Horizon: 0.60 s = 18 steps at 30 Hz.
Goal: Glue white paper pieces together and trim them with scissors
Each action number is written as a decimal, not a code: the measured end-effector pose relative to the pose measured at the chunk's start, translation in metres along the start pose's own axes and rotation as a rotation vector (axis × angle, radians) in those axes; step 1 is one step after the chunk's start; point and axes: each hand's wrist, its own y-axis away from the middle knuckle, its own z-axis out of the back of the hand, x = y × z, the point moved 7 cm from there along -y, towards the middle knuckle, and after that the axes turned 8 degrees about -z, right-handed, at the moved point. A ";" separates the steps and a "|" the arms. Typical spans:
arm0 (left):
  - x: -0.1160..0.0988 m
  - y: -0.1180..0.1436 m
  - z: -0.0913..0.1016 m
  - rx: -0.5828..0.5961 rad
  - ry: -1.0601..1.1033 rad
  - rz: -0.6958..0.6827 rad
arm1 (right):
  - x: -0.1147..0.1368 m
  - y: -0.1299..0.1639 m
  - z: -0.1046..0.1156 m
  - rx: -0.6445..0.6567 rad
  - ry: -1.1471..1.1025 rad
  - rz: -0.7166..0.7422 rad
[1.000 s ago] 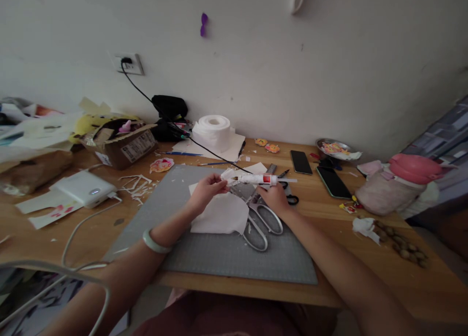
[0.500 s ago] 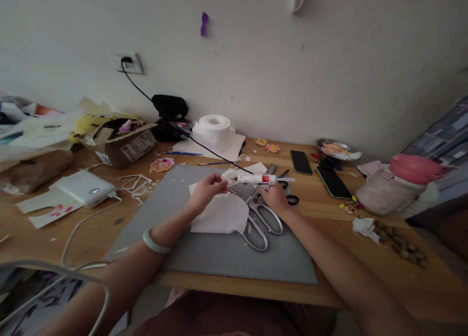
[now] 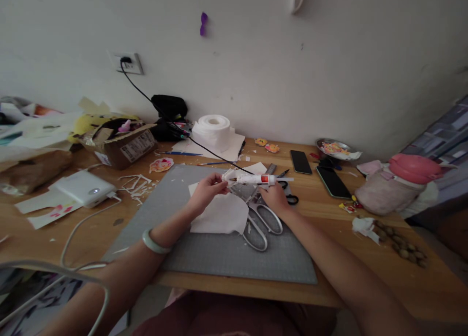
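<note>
1. Over the mat (image 3: 234,263), the left hand's (image 3: 205,194) fingers pinch a small white piece (image 3: 228,173) near the nozzle; if that is hot, a slip could burn them.
2. Between the hands, the glue gun (image 3: 252,179) points left; a stray squeeze could drip onto the paper (image 3: 219,216) below.
3. Rightward, the right hand's (image 3: 275,198) fingers clamp its grip; lowering carelessly could knock the scissors (image 3: 255,207).

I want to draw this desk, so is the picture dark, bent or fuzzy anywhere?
Head view: dim, greyish light, darker toward the right edge; head view: the pink-lidded bottle looks stretched sideways, probably from a wide lens; head view: the white glue gun is a bit fuzzy, so its red label can't be read.
</note>
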 end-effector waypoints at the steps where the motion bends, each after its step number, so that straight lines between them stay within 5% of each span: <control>1: 0.000 0.000 0.000 0.000 -0.002 -0.003 | 0.000 0.000 0.000 0.003 0.004 0.000; 18: -0.003 -0.003 0.008 -0.086 -0.007 -0.029 | 0.004 -0.001 0.003 0.009 0.042 -0.063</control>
